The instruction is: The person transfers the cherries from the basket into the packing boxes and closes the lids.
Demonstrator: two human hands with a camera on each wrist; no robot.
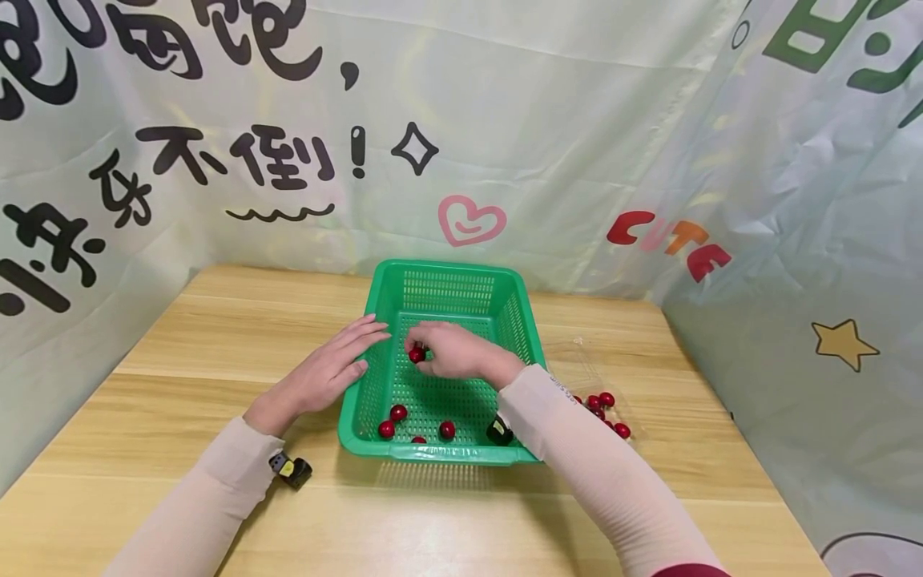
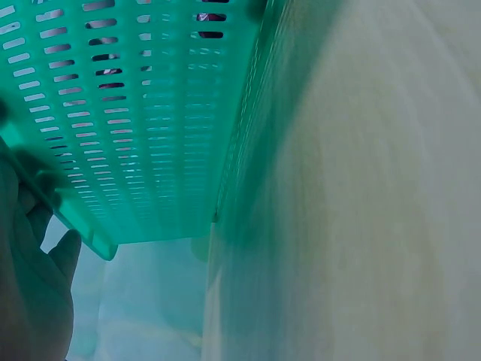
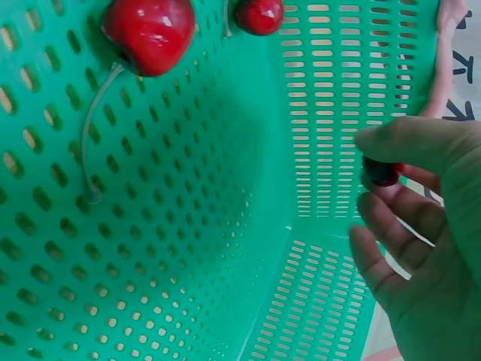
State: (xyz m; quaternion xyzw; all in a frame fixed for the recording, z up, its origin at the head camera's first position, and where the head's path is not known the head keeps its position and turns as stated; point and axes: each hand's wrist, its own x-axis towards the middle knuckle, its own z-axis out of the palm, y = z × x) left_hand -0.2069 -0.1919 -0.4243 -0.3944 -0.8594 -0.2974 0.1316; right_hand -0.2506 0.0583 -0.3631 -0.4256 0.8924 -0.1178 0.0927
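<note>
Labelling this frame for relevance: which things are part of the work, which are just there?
In use:
right hand pinching a cherry
left hand on the green basket
cherries in the basket
cherries on the table

Just there:
table
printed backdrop

Basket (image 1: 522,320) walls hem the hand (image 1: 454,353); top open

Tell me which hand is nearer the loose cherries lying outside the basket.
Right. The right hand is inside the basket, toward the cherries; the left hand rests on the basket's opposite rim.
</note>
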